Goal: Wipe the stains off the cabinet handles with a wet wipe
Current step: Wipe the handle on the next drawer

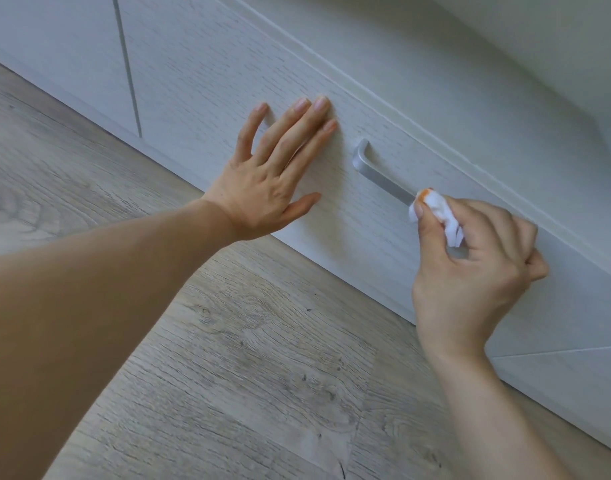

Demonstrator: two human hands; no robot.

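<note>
A silver bar handle (380, 174) sits on a white wood-grain drawer front (227, 81). My right hand (470, 271) pinches a crumpled white wet wipe (435, 213) with an orange smear at its tip, pressed against the handle's right part. The handle's right end is hidden behind the wipe and fingers. My left hand (272, 171) lies flat and spread on the drawer front, just left of the handle, holding nothing.
A light grey wood-plank floor (227, 358) runs below the cabinet. A second cabinet door (54, 46) stands to the left behind a narrow vertical gap. Another drawer front (435, 64) lies above the handled one.
</note>
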